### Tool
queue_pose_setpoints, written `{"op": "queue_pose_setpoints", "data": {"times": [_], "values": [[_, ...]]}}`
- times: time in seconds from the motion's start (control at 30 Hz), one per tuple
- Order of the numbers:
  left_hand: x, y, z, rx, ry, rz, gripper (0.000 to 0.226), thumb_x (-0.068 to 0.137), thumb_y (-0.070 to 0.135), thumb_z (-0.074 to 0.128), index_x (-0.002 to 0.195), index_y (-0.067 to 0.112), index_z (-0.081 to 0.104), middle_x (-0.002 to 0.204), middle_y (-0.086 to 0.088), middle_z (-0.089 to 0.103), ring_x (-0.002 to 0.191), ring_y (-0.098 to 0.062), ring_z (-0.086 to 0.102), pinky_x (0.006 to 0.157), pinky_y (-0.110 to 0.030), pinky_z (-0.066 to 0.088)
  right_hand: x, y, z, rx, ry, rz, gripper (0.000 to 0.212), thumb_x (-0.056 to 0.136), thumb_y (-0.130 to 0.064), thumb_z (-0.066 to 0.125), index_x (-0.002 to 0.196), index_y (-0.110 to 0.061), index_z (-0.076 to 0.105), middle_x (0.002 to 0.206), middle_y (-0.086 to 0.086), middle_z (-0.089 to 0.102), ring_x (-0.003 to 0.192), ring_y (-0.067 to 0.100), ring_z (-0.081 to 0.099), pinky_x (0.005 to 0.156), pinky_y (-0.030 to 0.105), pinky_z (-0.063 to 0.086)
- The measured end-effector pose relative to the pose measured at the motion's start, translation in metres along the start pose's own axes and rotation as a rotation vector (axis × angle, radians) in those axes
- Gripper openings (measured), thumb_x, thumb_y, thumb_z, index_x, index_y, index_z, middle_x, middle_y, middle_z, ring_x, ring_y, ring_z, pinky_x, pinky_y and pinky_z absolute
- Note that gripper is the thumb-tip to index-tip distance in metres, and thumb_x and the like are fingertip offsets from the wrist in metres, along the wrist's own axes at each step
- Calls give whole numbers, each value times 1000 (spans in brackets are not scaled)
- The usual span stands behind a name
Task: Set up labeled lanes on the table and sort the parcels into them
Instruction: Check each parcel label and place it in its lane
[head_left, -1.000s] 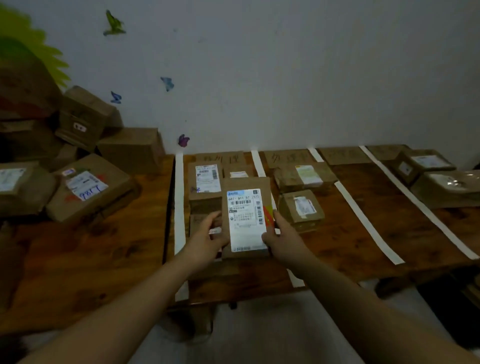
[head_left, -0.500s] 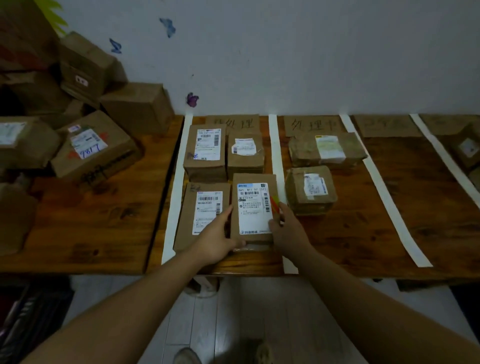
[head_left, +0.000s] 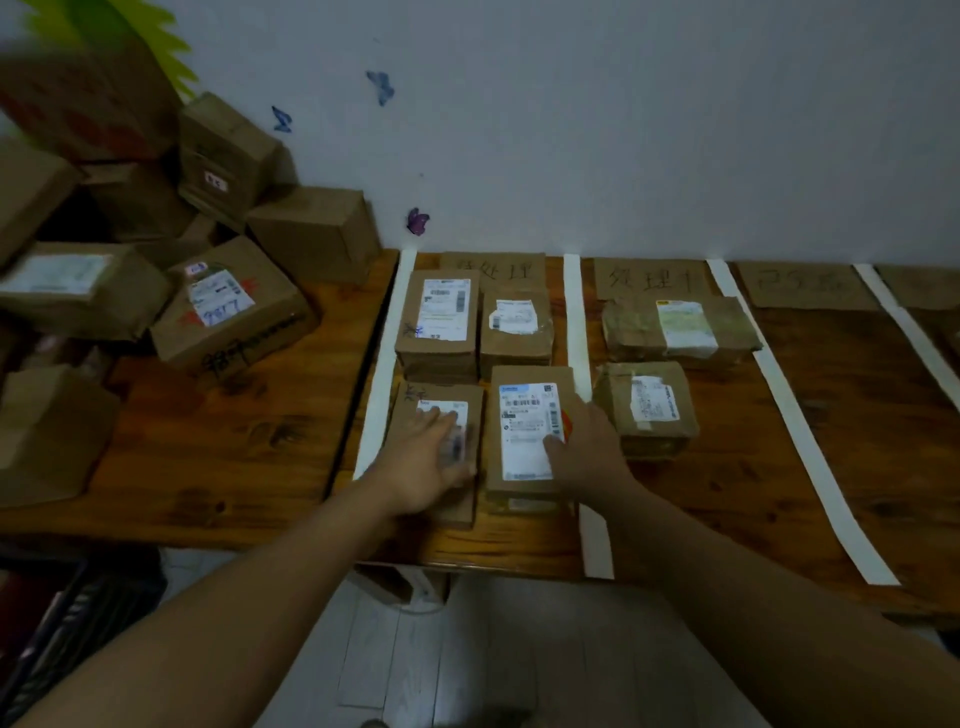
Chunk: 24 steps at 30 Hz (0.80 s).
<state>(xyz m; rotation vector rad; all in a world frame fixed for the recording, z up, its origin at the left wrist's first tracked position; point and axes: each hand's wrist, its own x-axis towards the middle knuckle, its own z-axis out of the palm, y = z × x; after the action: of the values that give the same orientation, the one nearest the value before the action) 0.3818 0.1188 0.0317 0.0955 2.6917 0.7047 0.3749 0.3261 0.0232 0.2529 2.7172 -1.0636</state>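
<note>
Parcel with the long white label (head_left: 522, 431) now lies flat on the bench (head_left: 857, 415), at the front right of the first lane, just beside the dividing tape strip (head_left: 576, 322). Half a second ago both my hands flanked it. Since then my left hand (head_left: 426, 460) has left its left edge and slid onto the neighbouring front parcel (head_left: 441, 394). It is there with fingers spread, blurred by motion, so I cannot tell how firmly it presses. My right hand (head_left: 589, 452) has stayed at the parcel's right edge, its fingers loosely extended, with one digit lying on the lower right of the label and the rest reaching over toward the tape.

Behind these two, the rear pair of parcels (head_left: 441, 317) sits where it was, below the cardboard lane sign (head_left: 493, 267). The second lane's two parcels (head_left: 644, 405) are unchanged as well. The unsorted pile (head_left: 228, 306) on the left shows more fully than before, since my view has swung that way.
</note>
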Motion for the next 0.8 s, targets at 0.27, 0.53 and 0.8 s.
{"op": "queue_pose_setpoints", "data": {"times": [0.27,0.53,0.8], "values": [[-52,-109,-157,87,228,-179,77,88,53,54,150,24,18,159,-3,9,146,-23,6,118,-39,15,-5,-158,3,-156,-113,-330,60,96,-38,49,149,-19,28,153,7,31,139,26,29,111,39,27],[-134,-251,-281,60,414,-297,77,88,46,58,150,17,22,158,-10,12,146,-28,9,117,-39,15,-31,-333,90,-120,-183,-463,62,95,-40,52,149,-17,29,151,9,34,136,27,36,107,32,31],[-191,-349,-363,29,696,-394,72,89,44,58,149,20,26,158,-7,15,146,-27,10,116,-41,15,-41,-442,177,-68,-263,-504,57,93,-40,55,144,-21,39,145,5,43,126,25,46,95,30,40]]}}
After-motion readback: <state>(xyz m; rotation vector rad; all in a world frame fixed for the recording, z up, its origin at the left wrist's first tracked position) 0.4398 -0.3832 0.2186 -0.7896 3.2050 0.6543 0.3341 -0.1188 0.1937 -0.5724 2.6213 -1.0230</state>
